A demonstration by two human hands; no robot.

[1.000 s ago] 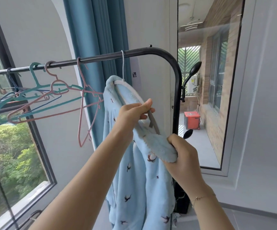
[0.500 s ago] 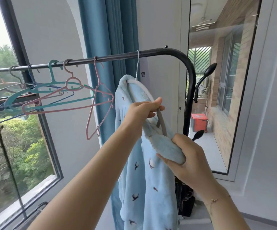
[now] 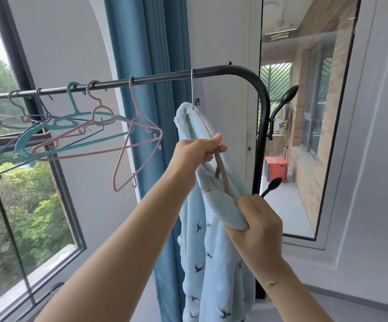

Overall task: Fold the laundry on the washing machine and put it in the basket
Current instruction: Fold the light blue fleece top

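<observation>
— Where are the hands?
— Both raised in front of the person, bare forearms reaching up and forward. The left hand [image 3: 196,152] sits higher, knuckles up, fingers curled closed with the thumb pressed along the top.
— And the right?
— The right hand [image 3: 256,219] is lower and nearer, back facing us, fist clenched tight, with a thin chain at the wrist.

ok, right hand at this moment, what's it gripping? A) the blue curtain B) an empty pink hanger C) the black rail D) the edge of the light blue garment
D: the right hand is closed on a bunched edge of the light blue garment, which hangs on a hanger hooked over the black rail; the left hand pinches that hanger's arm.
</observation>
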